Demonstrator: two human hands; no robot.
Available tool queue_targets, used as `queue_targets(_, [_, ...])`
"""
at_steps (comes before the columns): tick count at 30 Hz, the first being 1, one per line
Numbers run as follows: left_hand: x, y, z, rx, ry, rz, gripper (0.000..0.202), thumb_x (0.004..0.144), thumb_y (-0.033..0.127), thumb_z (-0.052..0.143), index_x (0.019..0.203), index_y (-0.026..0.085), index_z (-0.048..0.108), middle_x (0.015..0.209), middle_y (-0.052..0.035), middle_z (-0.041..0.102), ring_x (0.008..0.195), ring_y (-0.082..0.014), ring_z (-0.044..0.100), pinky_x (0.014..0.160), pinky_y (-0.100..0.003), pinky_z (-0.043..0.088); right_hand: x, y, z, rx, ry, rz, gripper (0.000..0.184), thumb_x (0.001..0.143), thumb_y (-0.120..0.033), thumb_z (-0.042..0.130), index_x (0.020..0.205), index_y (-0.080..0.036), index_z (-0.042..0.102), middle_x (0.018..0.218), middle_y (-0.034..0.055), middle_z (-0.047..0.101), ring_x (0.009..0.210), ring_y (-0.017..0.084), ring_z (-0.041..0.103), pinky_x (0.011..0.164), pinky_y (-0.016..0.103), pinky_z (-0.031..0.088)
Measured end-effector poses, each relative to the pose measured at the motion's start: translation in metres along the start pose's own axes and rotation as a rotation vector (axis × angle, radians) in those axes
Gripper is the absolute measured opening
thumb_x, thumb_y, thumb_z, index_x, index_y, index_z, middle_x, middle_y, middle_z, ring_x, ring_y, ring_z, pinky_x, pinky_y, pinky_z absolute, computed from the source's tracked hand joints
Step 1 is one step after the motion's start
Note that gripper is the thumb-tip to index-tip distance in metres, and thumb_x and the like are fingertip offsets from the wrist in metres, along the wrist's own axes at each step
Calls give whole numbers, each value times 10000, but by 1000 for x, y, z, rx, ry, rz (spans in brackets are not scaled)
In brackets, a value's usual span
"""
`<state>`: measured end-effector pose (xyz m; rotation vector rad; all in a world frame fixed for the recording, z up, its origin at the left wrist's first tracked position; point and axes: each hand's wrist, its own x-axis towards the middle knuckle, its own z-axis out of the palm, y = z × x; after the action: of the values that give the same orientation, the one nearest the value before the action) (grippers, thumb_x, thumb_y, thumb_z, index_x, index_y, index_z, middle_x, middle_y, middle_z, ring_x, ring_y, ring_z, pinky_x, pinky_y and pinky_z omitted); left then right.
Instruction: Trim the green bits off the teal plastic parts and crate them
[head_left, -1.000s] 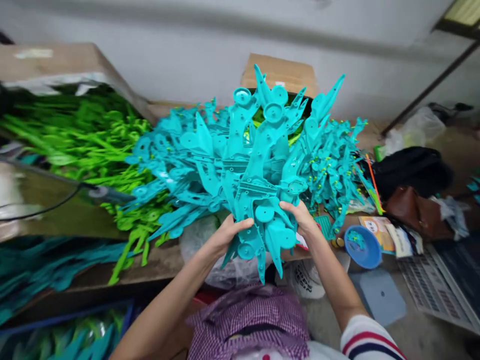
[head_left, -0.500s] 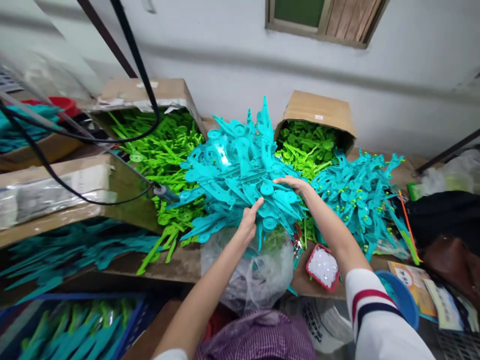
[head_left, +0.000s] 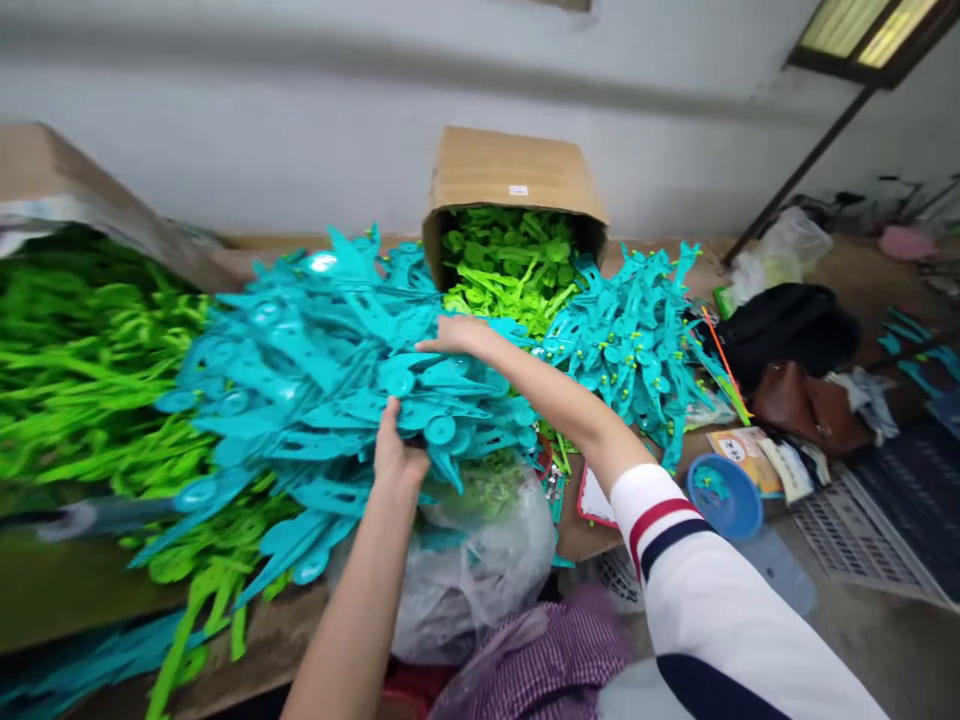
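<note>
Two hands on the teal bundle: left hand clamps its near edge, right hand flat atop (we reckon: light, stiff, snaggy).

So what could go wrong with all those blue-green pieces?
The teal pieces jut past the table edge over the plastic bag. Held only by the left hand and right hand, some might slide off. They also lie on the green pieces and could tangle.
</note>
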<state>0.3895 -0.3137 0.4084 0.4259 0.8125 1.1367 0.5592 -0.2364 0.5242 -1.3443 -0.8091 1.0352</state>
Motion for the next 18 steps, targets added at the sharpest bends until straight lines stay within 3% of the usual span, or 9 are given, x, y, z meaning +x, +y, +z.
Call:
queue_targets(2, [6, 0, 3, 3, 7, -18, 513, 847, 483, 676, 1280, 215, 618, 1113, -51, 737, 1075, -234, 679, 982, -385, 546, 0, 1, 1, -350, 96, -62, 620, 937, -379, 185, 585, -9, 536, 775, 18, 663, 1299, 300, 456, 1040, 463, 354])
queue_targets(4, [11, 0, 7, -9, -4, -32, 513, 850, 491, 668, 1283, 222, 615, 1108, -46, 736, 1076, -237, 676, 981, -390, 546, -7, 3, -4, -694, 90, -197, 420, 944, -350, 430, 823, -15, 652, 1107, 74, 679, 1351, 340, 390, 1090, 543, 287])
queue_targets(5, [13, 1, 8, -16, -13, -42, 508, 850, 488, 669, 1280, 223, 618, 1108, -46, 735, 1073, -236, 676, 978, -389, 548, -13, 4, -8, -825, 88, -279, 298, 903, -324, 574, 978, -53, 672, 1267, 101, 620, 1364, 342, 368, 1108, 564, 271])
queue_targets(7, [16, 3, 10, -27, -31, -70, 491, 847, 479, 677, 1263, 222, 632, 1104, -51, 735, 1059, -235, 681, 968, -386, 554, -28, 7, -16, -1049, 122, -442, 441, 838, -275, 705, 1249, -152, 605, 1455, 137, 462, 1377, 334, 330, 1120, 585, 285])
queue_targets(9, [17, 6, 11, -36, -34, -104, 472, 844, 466, 688, 1243, 216, 647, 1091, -59, 738, 1040, -236, 688, 959, -385, 560, -41, 10, -24, -1212, 176, -537, 539, 900, -271, 637, 1411, -209, 479, 1508, 151, 365, 1396, 337, 280, 1108, 603, 303])
queue_targets(12, [14, 11, 10, -59, 6, -154, 474, 830, 444, 718, 1235, 206, 654, 1062, -69, 744, 1010, -241, 699, 945, -395, 567, -48, 14, -38, -1341, 195, -499, 565, 960, -313, 539, 1493, -235, 369, 1501, 168, 324, 1390, 360, 261, 1069, 621, 334])
queue_targets(15, [8, 14, 9, -71, 56, -158, 506, 798, 418, 763, 1247, 214, 649, 1051, -69, 747, 1000, -248, 705, 938, -408, 570, -43, 23, -57, -1339, 123, -361, 619, 935, -483, 563, 1485, -249, 406, 1422, 161, 400, 1324, 379, 354, 1024, 598, 390])
queue_targets(18, [5, 15, 8, -64, 78, -157, 566, 766, 440, 792, 1265, 223, 638, 1051, -69, 749, 1003, -256, 706, 937, -428, 569, -36, 35, -77, -1312, 69, -318, 676, 897, -602, 570, 1485, -297, 431, 1374, 139, 452, 1281, 381, 413, 1008, 599, 407])
